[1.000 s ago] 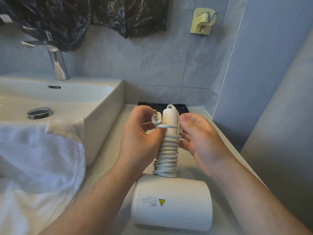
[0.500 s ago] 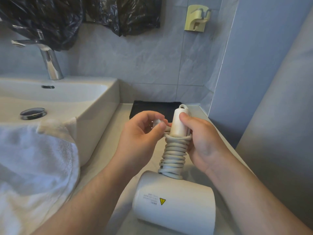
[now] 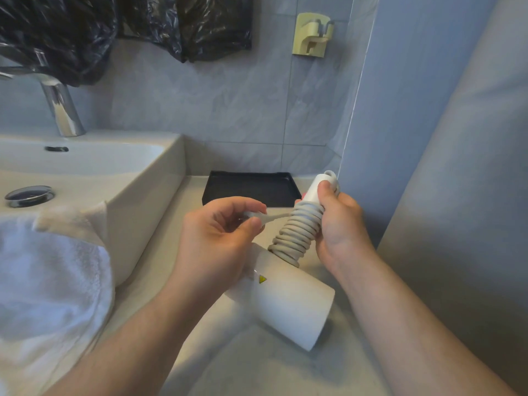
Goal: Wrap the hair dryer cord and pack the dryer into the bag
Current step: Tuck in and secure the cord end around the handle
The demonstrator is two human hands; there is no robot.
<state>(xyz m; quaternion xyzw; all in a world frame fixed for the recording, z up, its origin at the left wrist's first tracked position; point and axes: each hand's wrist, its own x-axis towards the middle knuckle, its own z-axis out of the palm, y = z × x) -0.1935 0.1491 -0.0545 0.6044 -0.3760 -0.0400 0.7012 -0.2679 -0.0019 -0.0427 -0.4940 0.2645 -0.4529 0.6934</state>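
Note:
A white hair dryer [image 3: 288, 307] is held over the counter, barrel toward me, handle tilted up and to the right. Its grey cord [image 3: 298, 232] is coiled tightly around the handle in several turns. My right hand [image 3: 340, 227] grips the upper handle, thumb near its end. My left hand [image 3: 220, 238] pinches the plug end of the cord [image 3: 257, 216], which runs taut from the top coil to the left. No bag for the dryer can be made out for certain.
A flat black tray [image 3: 251, 187] lies at the back of the counter [image 3: 217, 352]. A white basin [image 3: 120, 178] with a chrome tap [image 3: 61, 110] is at left, a white towel [image 3: 48, 281] over its front. Black plastic [image 3: 85, 30] hangs on the tiled wall, with a hook [image 3: 311, 34].
The dryer has tipped so the handle leans right. My left hand has drawn the plug end out to the left. My right hand has closed around the handle.

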